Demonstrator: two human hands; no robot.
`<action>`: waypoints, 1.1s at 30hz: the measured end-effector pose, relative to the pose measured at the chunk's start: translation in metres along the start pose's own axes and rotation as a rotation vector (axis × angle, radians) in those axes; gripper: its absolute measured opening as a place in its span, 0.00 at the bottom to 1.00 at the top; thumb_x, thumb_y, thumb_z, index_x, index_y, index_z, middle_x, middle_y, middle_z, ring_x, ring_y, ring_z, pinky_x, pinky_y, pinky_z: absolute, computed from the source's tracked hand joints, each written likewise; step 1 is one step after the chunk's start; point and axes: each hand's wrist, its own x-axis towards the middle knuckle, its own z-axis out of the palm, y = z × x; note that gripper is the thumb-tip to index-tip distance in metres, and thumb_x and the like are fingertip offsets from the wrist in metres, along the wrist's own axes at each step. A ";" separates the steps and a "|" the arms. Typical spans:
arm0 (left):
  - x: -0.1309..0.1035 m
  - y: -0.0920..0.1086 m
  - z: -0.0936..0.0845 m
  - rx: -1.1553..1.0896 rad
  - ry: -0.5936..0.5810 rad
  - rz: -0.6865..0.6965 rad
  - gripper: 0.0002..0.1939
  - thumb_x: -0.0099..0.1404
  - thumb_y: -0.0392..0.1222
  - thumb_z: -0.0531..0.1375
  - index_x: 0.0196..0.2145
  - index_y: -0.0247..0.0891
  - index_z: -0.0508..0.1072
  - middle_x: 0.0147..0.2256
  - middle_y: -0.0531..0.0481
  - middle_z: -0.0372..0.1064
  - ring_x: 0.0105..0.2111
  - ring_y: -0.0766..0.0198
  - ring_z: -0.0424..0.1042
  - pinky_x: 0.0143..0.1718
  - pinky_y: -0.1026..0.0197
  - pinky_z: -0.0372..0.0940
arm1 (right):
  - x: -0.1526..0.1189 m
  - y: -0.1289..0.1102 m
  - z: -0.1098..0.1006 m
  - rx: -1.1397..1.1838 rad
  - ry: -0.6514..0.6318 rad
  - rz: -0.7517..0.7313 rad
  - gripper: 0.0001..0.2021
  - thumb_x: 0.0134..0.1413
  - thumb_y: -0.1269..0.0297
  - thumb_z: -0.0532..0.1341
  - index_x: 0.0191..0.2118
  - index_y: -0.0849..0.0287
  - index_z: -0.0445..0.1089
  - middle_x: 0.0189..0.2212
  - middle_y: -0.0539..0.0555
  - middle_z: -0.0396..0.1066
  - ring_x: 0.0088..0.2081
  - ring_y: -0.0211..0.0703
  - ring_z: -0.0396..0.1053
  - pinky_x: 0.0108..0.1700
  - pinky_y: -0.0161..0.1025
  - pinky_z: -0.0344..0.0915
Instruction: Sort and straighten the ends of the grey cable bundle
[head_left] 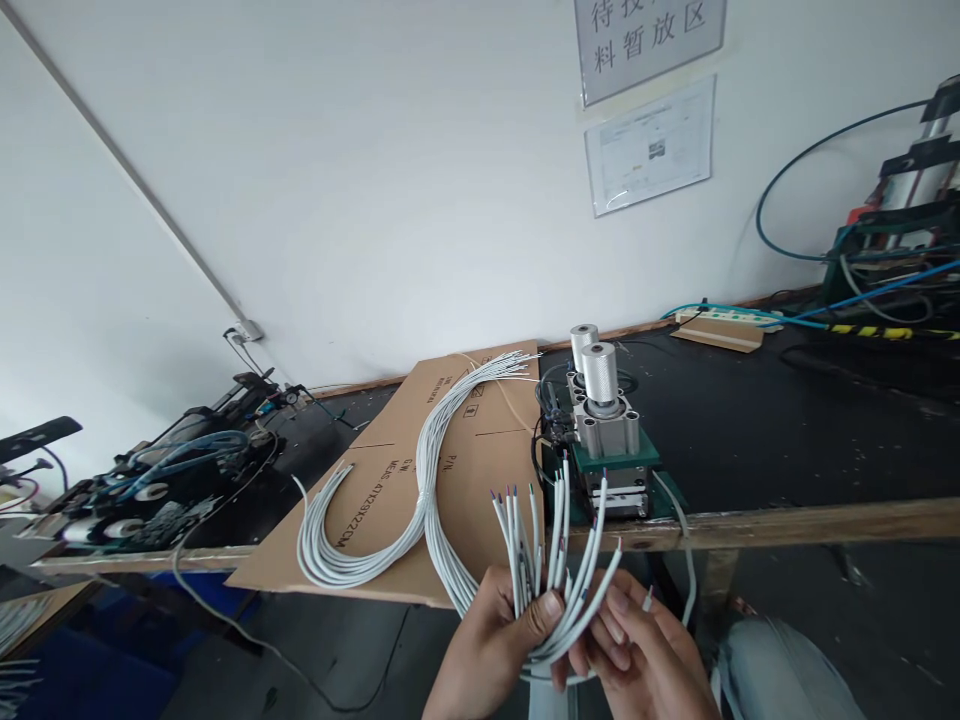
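1. White wall (337,200) is backing the scene, with a black table (750,430) running along it.
2. At far left, I am seeing a roller machine (180,465). Blue bins (97,650) are sitting lower down; I cannot tell what they are holding. Loose cables (19,625) are showing beside them.
3. Cardboard (375,435) is overhanging the table's front edge, carrying a white cable bundle (442,430). A hard tug on its trailing end could, I judge, drag both off.
4. My left hand (491,640) is clasping the held cables (574,625) in front of the table, thumb pressing across them, tips pointing up. A slackening thumb could let them fan out and tangle.
5. My right hand (649,640) is pinching strands at the bunch's right side; exactly which, I cannot tell.
6. Just beyond the tips, a two-knobbed machine (611,435) is standing; a careless forward push might snag or bend them.
7. At far right, a power strip (727,319) and a hose-fed machine (911,195) are resting.
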 end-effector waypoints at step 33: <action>-0.001 -0.002 -0.001 0.067 -0.001 0.014 0.28 0.72 0.56 0.59 0.25 0.30 0.80 0.21 0.43 0.71 0.22 0.63 0.69 0.28 0.64 0.60 | -0.007 -0.003 0.001 0.078 0.079 -0.045 0.21 0.32 0.53 0.82 0.30 0.60 0.79 0.15 0.42 0.54 0.19 0.26 0.61 0.27 0.25 0.64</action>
